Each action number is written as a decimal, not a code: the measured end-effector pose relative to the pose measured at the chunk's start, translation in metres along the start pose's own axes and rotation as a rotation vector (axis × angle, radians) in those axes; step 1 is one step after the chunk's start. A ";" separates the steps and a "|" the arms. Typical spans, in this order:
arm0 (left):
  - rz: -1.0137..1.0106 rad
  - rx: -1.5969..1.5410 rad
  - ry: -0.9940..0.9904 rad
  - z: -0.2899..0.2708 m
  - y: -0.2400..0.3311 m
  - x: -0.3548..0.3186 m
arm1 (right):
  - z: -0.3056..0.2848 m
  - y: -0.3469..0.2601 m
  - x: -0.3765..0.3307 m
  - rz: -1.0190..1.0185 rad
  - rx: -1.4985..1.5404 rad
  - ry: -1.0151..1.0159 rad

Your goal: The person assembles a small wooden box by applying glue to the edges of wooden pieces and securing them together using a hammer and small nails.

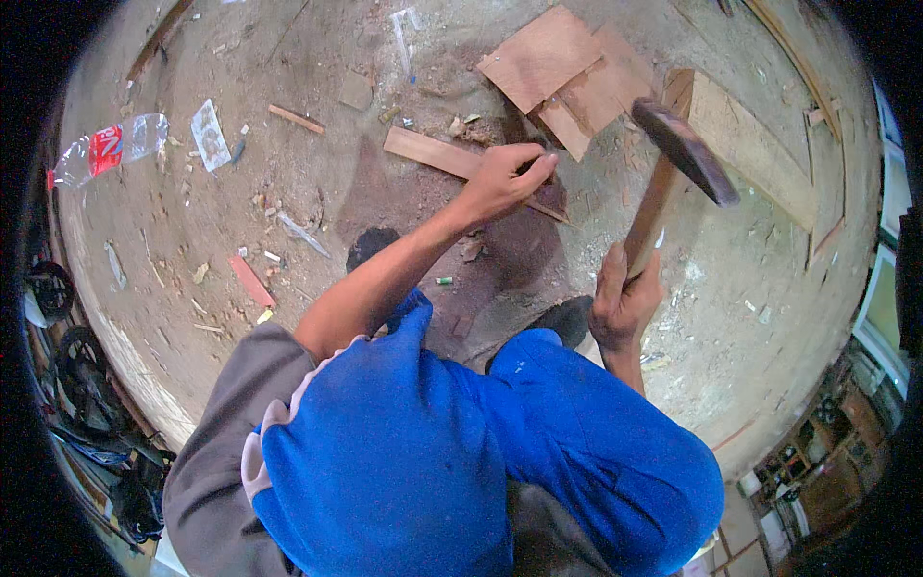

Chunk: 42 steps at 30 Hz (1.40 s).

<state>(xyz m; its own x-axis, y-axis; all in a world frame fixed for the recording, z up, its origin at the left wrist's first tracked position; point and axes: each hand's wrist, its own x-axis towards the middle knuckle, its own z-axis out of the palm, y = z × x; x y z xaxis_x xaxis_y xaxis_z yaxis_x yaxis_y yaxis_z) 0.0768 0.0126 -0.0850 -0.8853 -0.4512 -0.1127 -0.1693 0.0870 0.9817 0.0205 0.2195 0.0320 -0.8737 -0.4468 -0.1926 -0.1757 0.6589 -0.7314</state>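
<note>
My right hand (627,300) is wrapped round the wooden handle of a hammer (651,213). Its dark metal head is raised at the upper right, well apart from my left hand. Curled over a thin wooden strip (428,151) on the ground is my left hand (505,183), its thumb and fingers closed together. Whatever those fingers may pinch is too small or hidden to make out. The strip shows on both sides of the hand, ending in a narrow tip at its right.
Flat brown wooden boards (543,60) lie ahead, beside a long plank (755,144) at the right. A clear plastic bottle (144,137) with a red label lies far left. Wood scraps and litter dot the dirt floor. Shelves (827,452) stand at the lower right.
</note>
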 end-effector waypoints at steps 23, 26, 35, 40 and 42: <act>0.097 0.304 0.086 -0.027 0.005 0.062 | -0.010 0.026 -0.019 0.110 -0.024 -0.020; 0.162 0.379 0.051 -0.022 -0.013 0.061 | -0.015 0.024 -0.010 0.186 -0.144 -0.176; 0.115 0.198 0.053 -0.008 -0.006 0.055 | -0.027 0.031 -0.024 -0.002 0.287 0.151; 0.132 0.267 0.070 -0.011 -0.014 0.053 | -0.018 0.021 -0.014 0.102 -0.034 0.041; 0.159 0.236 0.078 -0.013 -0.016 0.057 | -0.024 0.008 -0.008 0.098 0.297 0.193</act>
<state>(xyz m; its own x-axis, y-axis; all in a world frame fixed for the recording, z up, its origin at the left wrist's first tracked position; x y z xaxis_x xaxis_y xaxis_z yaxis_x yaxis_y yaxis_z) 0.0349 -0.0256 -0.1048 -0.8746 -0.4810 0.0609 -0.1349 0.3621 0.9223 0.0153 0.2430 0.0436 -0.9542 -0.2496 -0.1649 0.0276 0.4755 -0.8793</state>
